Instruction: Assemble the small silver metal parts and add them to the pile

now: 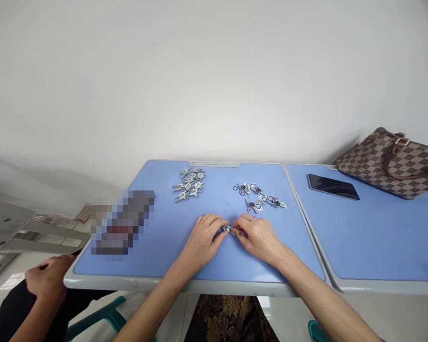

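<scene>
Here, left hand [207,233] and right hand [256,235] pinch a metal part [227,228]; loose parts [251,205] and phone [333,186] lie beyond.

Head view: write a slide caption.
Left hand and right hand meet at a small metal part over a blue tabletop.

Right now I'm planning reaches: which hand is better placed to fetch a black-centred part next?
Probably the right hand: the black-centred parts lie just beyond it, while the left hand is farther away. Both hands are at a small metal piece.
</scene>
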Available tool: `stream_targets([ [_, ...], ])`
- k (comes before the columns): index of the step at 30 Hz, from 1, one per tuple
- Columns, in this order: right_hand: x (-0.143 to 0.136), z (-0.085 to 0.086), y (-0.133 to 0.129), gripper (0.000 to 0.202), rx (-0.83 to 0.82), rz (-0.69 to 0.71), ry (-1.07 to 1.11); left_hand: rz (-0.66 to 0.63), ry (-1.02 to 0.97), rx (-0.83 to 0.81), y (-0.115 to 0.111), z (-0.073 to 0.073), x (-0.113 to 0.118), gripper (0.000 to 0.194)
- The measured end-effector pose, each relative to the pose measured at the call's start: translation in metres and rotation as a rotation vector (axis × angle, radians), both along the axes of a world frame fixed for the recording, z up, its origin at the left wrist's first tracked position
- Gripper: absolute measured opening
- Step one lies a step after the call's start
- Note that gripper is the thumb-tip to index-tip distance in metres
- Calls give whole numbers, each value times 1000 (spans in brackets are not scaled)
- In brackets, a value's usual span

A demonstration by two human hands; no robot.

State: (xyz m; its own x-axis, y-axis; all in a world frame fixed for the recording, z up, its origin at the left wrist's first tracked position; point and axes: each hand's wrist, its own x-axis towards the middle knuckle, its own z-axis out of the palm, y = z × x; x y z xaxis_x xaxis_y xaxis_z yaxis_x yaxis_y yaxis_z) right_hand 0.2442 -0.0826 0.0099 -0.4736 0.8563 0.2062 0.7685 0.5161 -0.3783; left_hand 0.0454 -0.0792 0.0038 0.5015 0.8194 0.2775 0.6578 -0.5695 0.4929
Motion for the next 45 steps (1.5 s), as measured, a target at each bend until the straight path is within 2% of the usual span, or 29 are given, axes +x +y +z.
stream_targets([
  [5, -1, 1, 1, 9, -24, 11, 62, 5, -7, 18, 1, -4, -1, 18],
  [12, 7, 15, 6, 18, -166, -4, 232, 24, 10, 40, 1, -4, 0, 18],
  [19, 5, 15, 4, 15, -212, 85, 249, 24, 15, 44, 0, -4, -1, 18],
  [22, 9, 17, 8, 15, -201, 24, 283, 32, 28, 41, -1, -3, -1, 18],
  [25, 14, 22, 21, 13, -113, -98, 202, 31, 38, 36, -2, -1, -1, 19],
  [27, 13, 28, 36, 16, -48, -142, 32, 31, 34, 39, -2, 0, -1, 19],
  [31, 3, 40, 76, 22, -53, -204, -305, 62, -3, 67, -2, -1, -2, 21],
  [35, -11, 43, 115, 19, -94, -227, -389, 108, -88, 107, -3, -3, -4, 21],
  [38, -18, 42, 134, 15, -144, -226, -415, 132, -138, 125, -4, -3, -6, 21],
  [42, -20, 48, 138, 15, -194, -236, -370, 162, -188, 129, -3, -1, -7, 19],
  [45, -15, 56, 121, 19, -217, -231, -265, 189, -258, 102, -3, 1, -8, 18],
])
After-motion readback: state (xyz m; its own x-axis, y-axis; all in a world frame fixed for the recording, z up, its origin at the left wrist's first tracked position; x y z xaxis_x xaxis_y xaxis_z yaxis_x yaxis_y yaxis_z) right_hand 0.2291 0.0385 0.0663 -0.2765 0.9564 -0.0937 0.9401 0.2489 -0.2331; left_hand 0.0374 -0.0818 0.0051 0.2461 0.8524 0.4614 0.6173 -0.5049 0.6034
